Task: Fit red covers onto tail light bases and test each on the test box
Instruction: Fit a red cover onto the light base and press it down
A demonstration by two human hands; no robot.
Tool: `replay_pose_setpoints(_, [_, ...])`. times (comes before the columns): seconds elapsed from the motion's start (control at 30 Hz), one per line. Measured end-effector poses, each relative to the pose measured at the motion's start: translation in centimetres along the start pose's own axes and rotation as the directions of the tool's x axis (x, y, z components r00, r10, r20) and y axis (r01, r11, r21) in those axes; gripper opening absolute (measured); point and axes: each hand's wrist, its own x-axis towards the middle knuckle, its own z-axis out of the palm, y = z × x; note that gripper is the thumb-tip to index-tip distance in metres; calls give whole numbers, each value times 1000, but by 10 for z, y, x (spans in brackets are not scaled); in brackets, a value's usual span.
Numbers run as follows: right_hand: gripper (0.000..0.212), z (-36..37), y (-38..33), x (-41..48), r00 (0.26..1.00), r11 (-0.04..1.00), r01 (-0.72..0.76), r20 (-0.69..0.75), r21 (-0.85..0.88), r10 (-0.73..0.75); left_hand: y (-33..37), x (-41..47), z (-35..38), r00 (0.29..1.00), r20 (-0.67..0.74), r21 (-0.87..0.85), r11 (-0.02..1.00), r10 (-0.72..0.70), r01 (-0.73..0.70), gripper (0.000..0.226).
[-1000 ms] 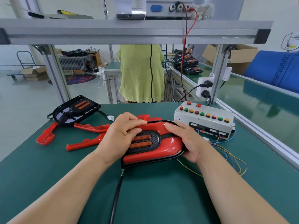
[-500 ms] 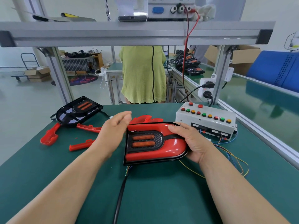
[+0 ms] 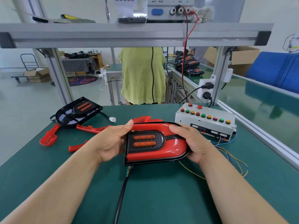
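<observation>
A tail light (image 3: 171, 146) with its red cover fitted over a black base is held tilted just above the green table (image 3: 153, 191). My left hand (image 3: 111, 143) grips its left end, thumb on the top edge. My right hand (image 3: 192, 143) grips its rounded right end. A black cable (image 3: 120, 198) with coloured wires hangs from its underside. The grey test box (image 3: 205, 122) with rows of coloured buttons stands just behind on the right. A bare black base (image 3: 77, 111) lies at the far left, with loose red covers (image 3: 48, 138) beside it.
Coloured wires (image 3: 233, 157) trail from the test box across the table on the right. A white connector (image 3: 112, 119) lies by the bare base. An aluminium frame with a shelf (image 3: 129, 35) spans overhead. A person in a green top (image 3: 142, 75) stands beyond the table.
My left hand lifted off the top of the cover, then took hold of the light's left end. The light has been raised and tilted toward me.
</observation>
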Motion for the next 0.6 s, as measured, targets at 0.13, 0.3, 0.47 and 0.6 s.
replay_pose_setpoints(0.13, [53, 0, 1, 0, 1000, 1000, 0, 6, 0, 0, -5, 4, 4, 998, 1, -73, 995, 64, -64, 47])
replay_pose_setpoints(0.3, [45, 0, 2, 1, 1000, 1000, 4, 8, -7, -4, -11, 9, 5, 988, -107, 6, 994, 112, -112, 49])
replay_pose_setpoints(0.47, [41, -1, 3, 2, 1000, 1000, 0, 12, 2, 0, -10, 7, 10, 992, -113, -113, 991, 62, -75, 40])
replay_pose_setpoints(0.6, [40, 0, 4, 4, 1000, 1000, 7, 11, 10, -7, -12, 9, 14, 989, -149, -179, 983, 24, -50, 38])
